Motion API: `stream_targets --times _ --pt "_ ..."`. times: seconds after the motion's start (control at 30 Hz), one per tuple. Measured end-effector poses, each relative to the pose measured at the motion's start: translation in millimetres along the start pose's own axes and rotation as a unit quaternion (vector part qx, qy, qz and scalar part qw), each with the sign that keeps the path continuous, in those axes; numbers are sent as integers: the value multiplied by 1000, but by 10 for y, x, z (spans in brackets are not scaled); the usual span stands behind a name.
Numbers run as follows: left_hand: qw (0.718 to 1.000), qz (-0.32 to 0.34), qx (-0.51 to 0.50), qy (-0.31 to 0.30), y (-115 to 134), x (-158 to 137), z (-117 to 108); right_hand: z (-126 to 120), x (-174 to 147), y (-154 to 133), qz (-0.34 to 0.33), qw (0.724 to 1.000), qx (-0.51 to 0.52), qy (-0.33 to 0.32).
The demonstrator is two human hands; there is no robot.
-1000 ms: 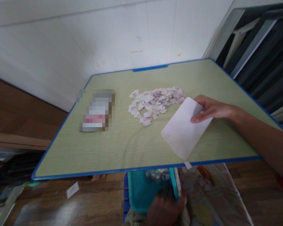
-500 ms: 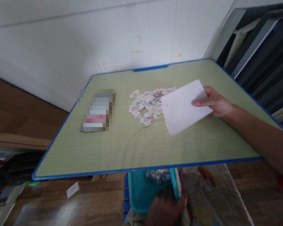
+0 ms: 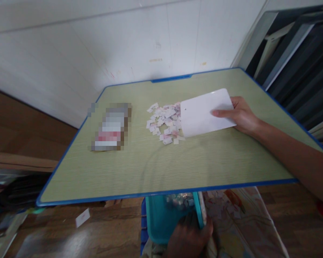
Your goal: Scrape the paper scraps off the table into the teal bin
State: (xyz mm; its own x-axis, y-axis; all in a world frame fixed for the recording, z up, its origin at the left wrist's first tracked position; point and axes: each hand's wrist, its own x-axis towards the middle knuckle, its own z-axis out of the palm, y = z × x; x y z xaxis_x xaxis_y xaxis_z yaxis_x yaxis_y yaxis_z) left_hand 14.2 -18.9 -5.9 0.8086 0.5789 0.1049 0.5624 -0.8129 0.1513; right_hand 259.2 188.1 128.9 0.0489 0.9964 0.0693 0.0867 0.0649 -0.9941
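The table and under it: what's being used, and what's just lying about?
Seems in use:
white card, in the right hand
paper scraps by its edge
teal tray, held by the left hand

Probably just lying about:
pixelated thing on the table
paper slip on the floor

The table (image 3: 110, 175) has a smooth, matt top with a fine wood-like grain, edged in blue trim (image 3: 164, 194) that looks like plastic. The scraps (image 3: 165, 118) look like thin, matt paper. The card (image 3: 201, 116) is smooth and white with a faint sheen; whether paper or plastic, I cannot tell. The turquoise tray (image 3: 160, 218) looks like smooth plastic. The floor (image 3: 97, 236) is wood-look planking with a glossy patch, and the wall (image 3: 140, 39) is smooth, with a few smears.
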Motion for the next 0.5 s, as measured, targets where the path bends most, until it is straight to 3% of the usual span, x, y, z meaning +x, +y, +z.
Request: stream_targets --times 0.13,0.27,0.5 --pt "1000 1 -6 14 -7 2 11 2 1 -17 -30 999 24 35" --pt "999 -7 2 41 6 10 0 -11 22 7 -6 999 -5 40" --pt "1000 7 3 1 2 11 -25 -16 21 -1 -9 999 1 41"
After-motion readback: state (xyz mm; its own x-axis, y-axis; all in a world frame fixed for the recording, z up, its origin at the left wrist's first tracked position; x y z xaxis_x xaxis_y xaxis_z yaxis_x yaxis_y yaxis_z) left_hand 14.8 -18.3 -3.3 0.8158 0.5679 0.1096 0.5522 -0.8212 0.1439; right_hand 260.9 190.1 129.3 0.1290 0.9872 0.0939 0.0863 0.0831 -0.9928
